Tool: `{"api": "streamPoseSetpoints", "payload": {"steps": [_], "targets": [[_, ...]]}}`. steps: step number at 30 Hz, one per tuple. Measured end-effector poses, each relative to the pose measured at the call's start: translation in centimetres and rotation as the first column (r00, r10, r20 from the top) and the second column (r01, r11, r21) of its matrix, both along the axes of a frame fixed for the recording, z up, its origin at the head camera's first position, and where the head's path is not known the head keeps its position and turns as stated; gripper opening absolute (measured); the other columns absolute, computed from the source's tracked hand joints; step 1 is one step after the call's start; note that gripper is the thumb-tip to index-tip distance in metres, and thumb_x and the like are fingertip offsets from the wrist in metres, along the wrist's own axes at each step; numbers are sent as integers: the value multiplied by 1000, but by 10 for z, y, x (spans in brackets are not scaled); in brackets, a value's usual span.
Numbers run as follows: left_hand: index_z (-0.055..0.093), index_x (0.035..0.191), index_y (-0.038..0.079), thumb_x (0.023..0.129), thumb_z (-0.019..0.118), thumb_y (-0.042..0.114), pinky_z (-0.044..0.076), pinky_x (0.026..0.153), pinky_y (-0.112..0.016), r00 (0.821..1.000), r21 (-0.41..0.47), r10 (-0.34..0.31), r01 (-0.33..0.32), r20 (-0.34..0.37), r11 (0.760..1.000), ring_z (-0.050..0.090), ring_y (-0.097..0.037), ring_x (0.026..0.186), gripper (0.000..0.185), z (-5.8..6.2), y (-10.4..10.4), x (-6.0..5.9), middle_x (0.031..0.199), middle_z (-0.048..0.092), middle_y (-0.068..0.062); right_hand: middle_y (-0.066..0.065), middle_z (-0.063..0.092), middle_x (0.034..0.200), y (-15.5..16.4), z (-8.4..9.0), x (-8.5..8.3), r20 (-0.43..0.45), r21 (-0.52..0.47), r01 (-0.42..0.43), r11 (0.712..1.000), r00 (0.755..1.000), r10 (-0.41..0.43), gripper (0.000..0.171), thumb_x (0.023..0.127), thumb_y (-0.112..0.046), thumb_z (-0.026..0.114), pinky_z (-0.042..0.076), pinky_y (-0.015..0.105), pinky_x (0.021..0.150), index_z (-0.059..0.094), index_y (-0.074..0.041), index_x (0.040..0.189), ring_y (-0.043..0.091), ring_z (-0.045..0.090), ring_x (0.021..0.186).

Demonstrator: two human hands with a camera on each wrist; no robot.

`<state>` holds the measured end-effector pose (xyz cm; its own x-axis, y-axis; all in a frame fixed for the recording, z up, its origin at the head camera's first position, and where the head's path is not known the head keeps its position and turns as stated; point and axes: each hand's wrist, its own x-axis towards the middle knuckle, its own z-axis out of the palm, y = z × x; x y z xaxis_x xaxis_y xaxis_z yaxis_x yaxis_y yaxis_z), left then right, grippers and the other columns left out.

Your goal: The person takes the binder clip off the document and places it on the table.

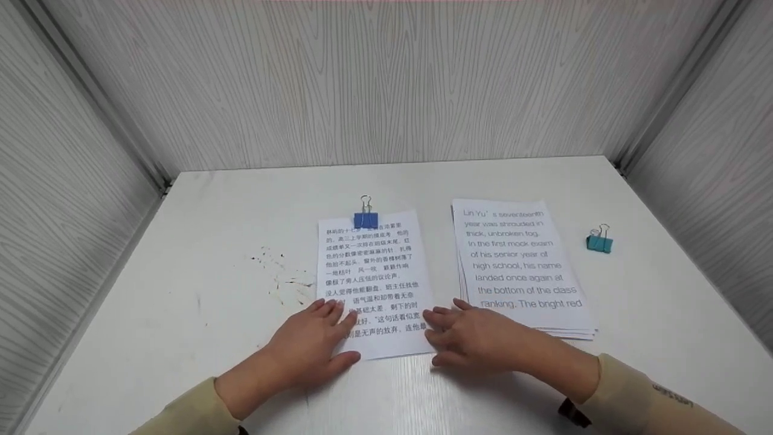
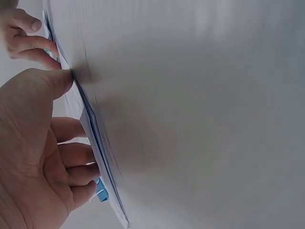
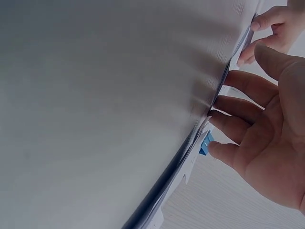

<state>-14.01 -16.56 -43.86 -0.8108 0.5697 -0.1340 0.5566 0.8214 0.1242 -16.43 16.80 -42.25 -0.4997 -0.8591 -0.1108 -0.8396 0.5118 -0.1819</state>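
And here's the paper stack (image 1: 380, 272), mid-table (image 1: 181, 272), blue clip (image 1: 366, 220) biting its top edge. Left hand (image 1: 311, 344) lies relaxed on the lower left corner; right hand (image 1: 477, 338), fingers loose, at the right edge. Uneven pushing could skew that unclipped bottom. Rightward, an unclipped pile (image 1: 513, 260), partly hidden by the right arm, looks easily nudged; teal clip (image 1: 599, 243) beyond.

Small booth-like workstation, office-type supplies. White table (image 1: 199, 241) as landmark: wood-grain back panel (image 1: 386, 84) behind far edge, matching left panel (image 1: 54, 157) and right panel (image 1: 712, 121) flanking it. On table: Chinese-printed sheets (image 1: 371, 272) with blue binder clip (image 1: 366, 220) near middle, English-printed sheets (image 1: 516, 257) right of middle, teal binder clip (image 1: 599, 243) toward right edge. Office or lab: cannot tell.
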Motion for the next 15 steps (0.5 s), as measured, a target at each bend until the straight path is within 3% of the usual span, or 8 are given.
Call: {"api": "streamPoseSetpoints", "payload": {"steps": [9, 15], "targets": [[56, 154, 6, 105, 57, 56, 33, 123, -53, 1000, -33, -25, 26, 8, 999, 48, -40, 147, 70, 4, 9, 11, 155, 53, -25, 16, 53, 157, 10, 2, 14, 20, 6, 22, 1000, 1000, -22, 52, 108, -48, 58, 38, 59, 119, 70, -11, 142, 33, 52, 145], [61, 150, 5, 104, 61, 53, 38, 120, -55, 999, 3, -36, 36, -20, 999, 53, -40, 142, 66, 6, 9, 14, 149, 58, -25, 16, 52, 158, 11, 2, 18, 17, 11, 15, 1000, 1000, -15, 53, 108, -50, 57, 38, 60, 119, 69, -11, 143, 34, 51, 146]]}}
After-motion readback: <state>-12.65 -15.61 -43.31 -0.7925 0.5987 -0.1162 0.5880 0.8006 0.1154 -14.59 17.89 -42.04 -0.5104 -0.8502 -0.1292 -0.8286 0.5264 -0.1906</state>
